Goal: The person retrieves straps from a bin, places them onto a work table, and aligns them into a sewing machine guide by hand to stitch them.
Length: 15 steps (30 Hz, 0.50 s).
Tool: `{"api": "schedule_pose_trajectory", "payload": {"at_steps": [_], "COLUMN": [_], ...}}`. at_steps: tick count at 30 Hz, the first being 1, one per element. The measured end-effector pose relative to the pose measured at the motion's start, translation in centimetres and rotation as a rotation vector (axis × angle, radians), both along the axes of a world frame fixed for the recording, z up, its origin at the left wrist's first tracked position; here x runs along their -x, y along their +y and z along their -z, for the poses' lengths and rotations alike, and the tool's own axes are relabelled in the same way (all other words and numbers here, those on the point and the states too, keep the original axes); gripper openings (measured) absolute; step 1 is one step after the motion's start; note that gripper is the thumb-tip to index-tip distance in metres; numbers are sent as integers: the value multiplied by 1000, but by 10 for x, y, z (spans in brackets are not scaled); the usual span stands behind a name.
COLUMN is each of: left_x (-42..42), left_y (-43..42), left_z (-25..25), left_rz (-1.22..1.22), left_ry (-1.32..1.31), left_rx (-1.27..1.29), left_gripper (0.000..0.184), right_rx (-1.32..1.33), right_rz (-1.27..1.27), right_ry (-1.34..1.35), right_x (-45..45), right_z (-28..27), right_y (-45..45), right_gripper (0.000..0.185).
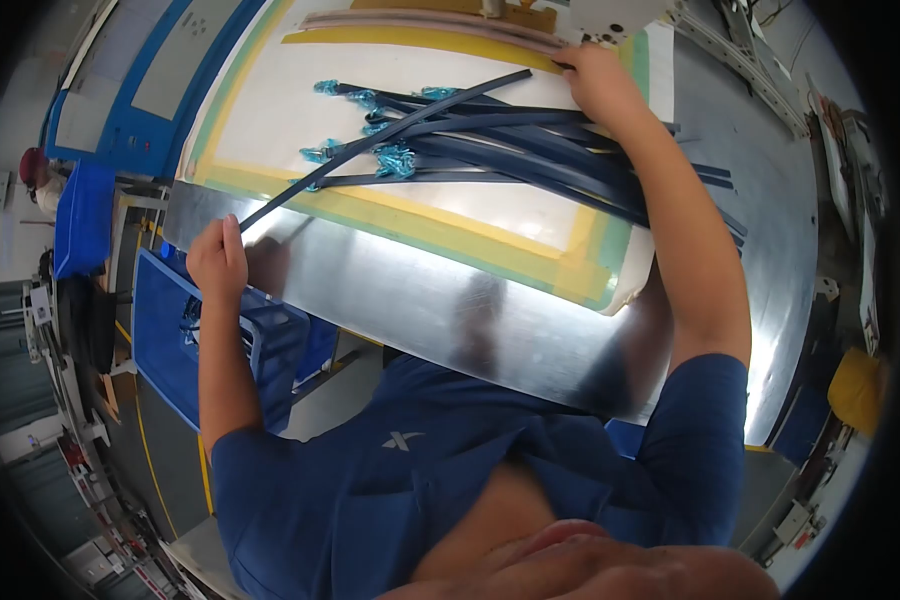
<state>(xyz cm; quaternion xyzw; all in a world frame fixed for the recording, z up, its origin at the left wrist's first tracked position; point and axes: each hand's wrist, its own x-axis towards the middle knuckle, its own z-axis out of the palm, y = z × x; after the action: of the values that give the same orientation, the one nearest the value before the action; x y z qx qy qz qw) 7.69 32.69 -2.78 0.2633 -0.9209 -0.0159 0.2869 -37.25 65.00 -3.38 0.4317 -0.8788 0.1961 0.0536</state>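
Observation:
My left hand is closed around the lower end of a flat navy strap, out past the near left edge of the worktop. From there the strap slants up and to the right, over a pile of similar navy straps. Several straps in the pile have ends wrapped in shiny teal plastic. At the far side, my right hand has its fingertips pinched together beside the right end of some long pinkish strips. Whatever those fingertips hold is too small to make out. My right forearm hides part of the pile.
A white board edged with yellow and green tape lies on the shiny metal table. Machine parts stand at the back. Below left is a blue bin; a blue-framed panel rises at far left.

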Motion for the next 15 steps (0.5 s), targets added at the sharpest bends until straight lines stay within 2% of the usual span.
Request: {"api": "schedule_pose_trajectory", "payload": {"at_steps": [4, 6, 8, 9, 10, 12, 14, 15], "left_x": [3, 12, 26, 36, 47, 77, 106, 122], "left_y": [-6, -9, -17, -19, -20, -7, -2, 4], "left_z": [5, 9, 7, 2, -3, -23, -35, -41], "left_rz": [-6, 27, 17, 3, 4, 29, 178, 277], "left_ry": [13, 45, 17, -14, -6, 49, 90, 127], "left_rx": [-32, -46, -35, -19, -25, -57, -24, -136], "left_gripper": [38, 39, 37, 35, 35, 31, 28, 26], "right_rx": [52, 104, 41, -17, 22, 65, 183, 251], "right_rz": [-66, -229, -242, -260, -249, -167, -64, -105], "right_ry": [-92, -117, -122, -130, -221, -219, -171, -139], "right_x": [-16, -19, -12, -10, -8, -6, -1, 19], "right_z": [-11, -3, -13, -24, -40, -82, -119, -136], "right_y": [-6, -9, -5, -3, 6, 37, 83, 116], "right_gripper": [35, 30, 28, 26, 24, 25, 26, 26]}}
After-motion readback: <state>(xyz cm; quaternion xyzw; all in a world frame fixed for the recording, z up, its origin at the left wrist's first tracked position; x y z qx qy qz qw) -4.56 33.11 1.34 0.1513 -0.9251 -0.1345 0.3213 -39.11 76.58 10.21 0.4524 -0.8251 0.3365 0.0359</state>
